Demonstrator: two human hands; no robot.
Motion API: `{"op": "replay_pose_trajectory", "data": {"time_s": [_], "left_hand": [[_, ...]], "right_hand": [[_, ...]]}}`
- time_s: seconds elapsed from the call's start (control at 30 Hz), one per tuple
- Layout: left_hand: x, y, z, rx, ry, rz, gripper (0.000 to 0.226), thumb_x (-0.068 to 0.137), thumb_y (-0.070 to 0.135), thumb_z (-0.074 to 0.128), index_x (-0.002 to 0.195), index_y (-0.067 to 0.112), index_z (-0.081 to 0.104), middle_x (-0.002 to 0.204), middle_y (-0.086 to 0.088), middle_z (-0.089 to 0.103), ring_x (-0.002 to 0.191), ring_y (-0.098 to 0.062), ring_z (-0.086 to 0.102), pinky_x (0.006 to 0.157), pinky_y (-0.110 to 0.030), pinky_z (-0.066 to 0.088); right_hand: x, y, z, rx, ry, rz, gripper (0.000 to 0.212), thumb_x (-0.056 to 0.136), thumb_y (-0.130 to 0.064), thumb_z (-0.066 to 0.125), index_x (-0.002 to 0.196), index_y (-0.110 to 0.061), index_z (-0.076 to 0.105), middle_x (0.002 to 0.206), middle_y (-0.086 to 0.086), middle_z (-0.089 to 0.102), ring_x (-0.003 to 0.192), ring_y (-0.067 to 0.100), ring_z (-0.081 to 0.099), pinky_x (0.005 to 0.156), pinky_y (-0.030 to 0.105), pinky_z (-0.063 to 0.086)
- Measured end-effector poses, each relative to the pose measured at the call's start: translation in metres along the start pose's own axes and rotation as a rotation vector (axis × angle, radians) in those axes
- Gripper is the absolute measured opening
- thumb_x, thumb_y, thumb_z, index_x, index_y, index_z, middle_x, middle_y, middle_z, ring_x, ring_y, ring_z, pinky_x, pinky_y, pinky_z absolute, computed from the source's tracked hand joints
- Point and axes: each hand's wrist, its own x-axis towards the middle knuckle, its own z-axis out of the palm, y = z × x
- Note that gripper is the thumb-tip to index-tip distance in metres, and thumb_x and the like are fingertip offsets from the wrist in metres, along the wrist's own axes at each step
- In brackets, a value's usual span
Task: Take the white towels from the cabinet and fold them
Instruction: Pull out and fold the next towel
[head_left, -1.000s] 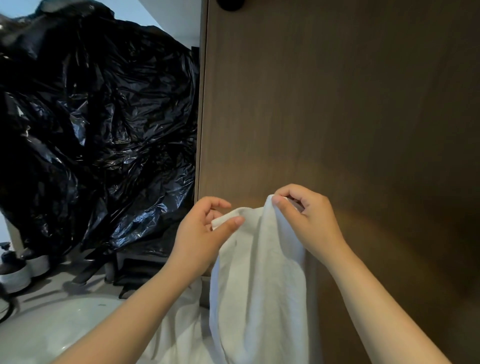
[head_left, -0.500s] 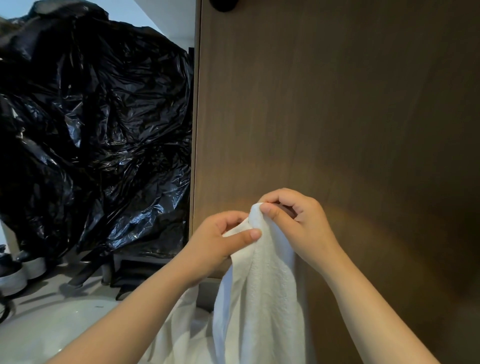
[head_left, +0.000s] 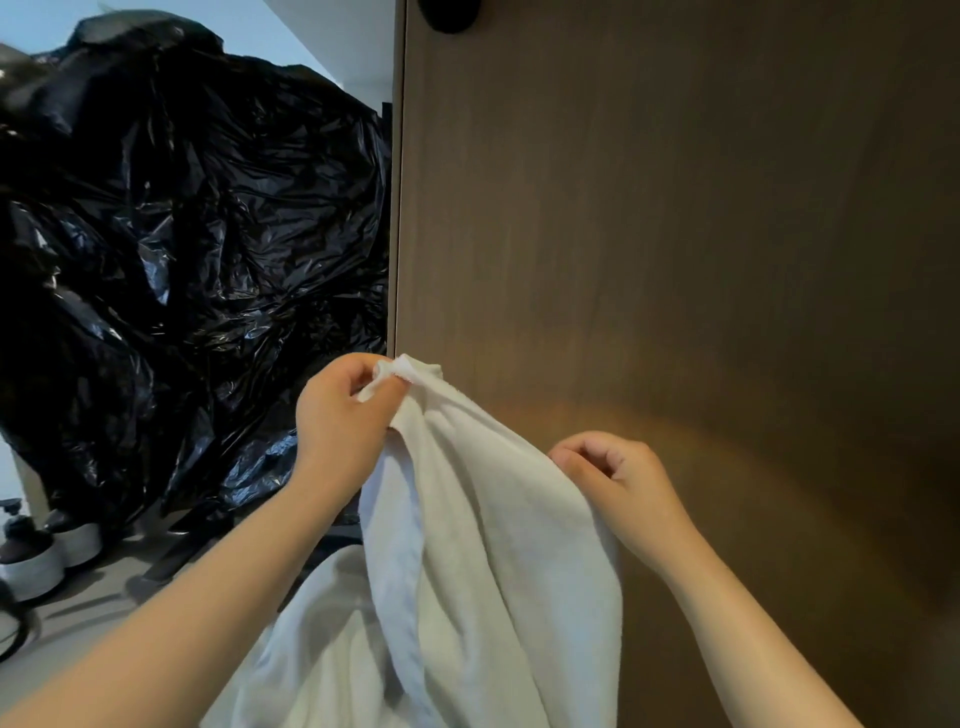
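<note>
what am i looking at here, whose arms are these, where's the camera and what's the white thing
There is no machine here: these are a person's two bare arms, seen from a wide-angle camera worn on their head and looking forward and down. That is the only view.

The white thing is a white towel, held up in the air. The left hand pinches one corner of it at the top. The right hand has its fingers curled on the towel's edge further along and lower down, and the rest of the cloth hangs below both hands.

Behind the hands stands a tall brown wooden panel, probably part of the cabinet. To its left is crumpled black plastic. At the lower left, a grey counter carries a couple of dark-topped bottles.
</note>
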Motion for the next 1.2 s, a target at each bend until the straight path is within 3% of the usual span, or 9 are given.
{"op": "replay_pose_trajectory", "data": {"time_s": [0.17, 0.23, 0.3, 0.4, 0.5, 0.77, 0.9, 1.07, 1.2], "left_hand": [[0.003, -0.004, 0.004, 0.095, -0.059, 0.022, 0.004, 0.09, 0.021, 0.064, 0.09, 0.021, 0.068, 0.081, 0.007, 0.066, 0.073, -0.008, 0.059, 0.065, -0.029, 0.048], [0.001, -0.002, 0.003, 0.175, -0.142, 0.04, 0.028, 0.088, 0.022, 0.068, 0.116, 0.022, 0.065, 0.106, 0.013, 0.061, 0.095, -0.01, 0.059, 0.083, -0.03, 0.05], [-0.005, 0.004, 0.002, 0.211, -0.198, 0.118, 0.048, 0.086, 0.023, 0.072, 0.131, 0.023, 0.056, 0.119, 0.017, 0.049, 0.103, 0.002, 0.049, 0.088, -0.012, 0.039], [-0.015, 0.016, 0.007, 0.133, -0.294, 0.286, 0.054, 0.083, 0.023, 0.074, 0.133, 0.03, 0.054, 0.124, 0.026, 0.049, 0.105, 0.024, 0.043, 0.083, 0.004, 0.032], [-0.018, 0.023, 0.015, 0.091, -0.392, 0.301, 0.055, 0.084, 0.026, 0.073, 0.133, 0.037, 0.051, 0.123, 0.037, 0.044, 0.106, 0.019, 0.048, 0.084, 0.002, 0.035], [-0.019, 0.023, 0.016, -0.082, -0.606, 0.168, 0.037, 0.088, 0.019, 0.07, 0.121, 0.034, 0.065, 0.112, 0.017, 0.068, 0.105, 0.002, 0.061, 0.086, -0.018, 0.05], [-0.024, 0.024, 0.019, -0.149, -0.662, 0.15, 0.037, 0.09, 0.016, 0.066, 0.117, 0.041, 0.065, 0.097, -0.004, 0.067, 0.086, -0.022, 0.062, 0.074, -0.037, 0.054], [-0.022, 0.021, 0.021, -0.117, -0.639, 0.129, 0.005, 0.091, 0.019, 0.066, 0.09, 0.02, 0.071, 0.082, -0.006, 0.065, 0.064, -0.005, 0.055, 0.053, -0.018, 0.045], [-0.019, 0.017, 0.02, -0.102, -0.516, 0.103, 0.008, 0.089, 0.018, 0.068, 0.081, 0.018, 0.071, 0.073, 0.003, 0.064, 0.057, 0.0, 0.054, 0.047, -0.017, 0.043]], "right_hand": [[0.01, -0.009, -0.005, 0.106, 0.021, -0.045, 0.012, 0.086, -0.014, 0.072, 0.074, -0.017, 0.075, 0.065, -0.005, 0.065, 0.063, 0.002, 0.056, 0.062, 0.017, 0.044], [0.015, -0.007, -0.007, 0.013, 0.108, -0.103, 0.016, 0.088, -0.016, 0.07, 0.073, -0.018, 0.072, 0.064, -0.004, 0.063, 0.061, 0.005, 0.055, 0.06, 0.023, 0.044], [0.02, -0.01, -0.008, -0.086, 0.162, -0.151, 0.015, 0.09, -0.022, 0.068, 0.075, -0.022, 0.072, 0.068, -0.007, 0.065, 0.065, 0.012, 0.058, 0.06, 0.025, 0.046], [0.027, -0.026, -0.01, -0.151, 0.151, -0.269, 0.014, 0.091, -0.023, 0.068, 0.078, -0.022, 0.072, 0.072, -0.011, 0.066, 0.069, 0.011, 0.059, 0.062, 0.025, 0.046], [0.031, -0.042, -0.009, -0.215, 0.097, -0.416, 0.011, 0.09, -0.022, 0.069, 0.08, -0.02, 0.072, 0.072, -0.008, 0.066, 0.072, 0.014, 0.06, 0.065, 0.031, 0.047], [0.029, -0.052, -0.01, -0.06, 0.045, -0.401, 0.009, 0.09, -0.019, 0.07, 0.082, -0.019, 0.074, 0.075, -0.006, 0.068, 0.071, 0.017, 0.06, 0.064, 0.034, 0.049], [0.026, -0.054, -0.005, -0.03, 0.029, -0.368, 0.01, 0.092, -0.021, 0.068, 0.085, -0.021, 0.075, 0.078, -0.012, 0.069, 0.078, 0.016, 0.064, 0.066, 0.03, 0.052], [0.027, -0.055, -0.002, -0.033, 0.031, -0.351, 0.01, 0.091, -0.023, 0.068, 0.085, -0.02, 0.076, 0.079, -0.013, 0.07, 0.081, 0.015, 0.065, 0.067, 0.031, 0.054], [0.027, -0.054, -0.003, -0.01, 0.036, -0.333, 0.007, 0.088, -0.023, 0.071, 0.085, -0.019, 0.076, 0.076, -0.009, 0.069, 0.071, 0.017, 0.061, 0.064, 0.034, 0.051]]}}
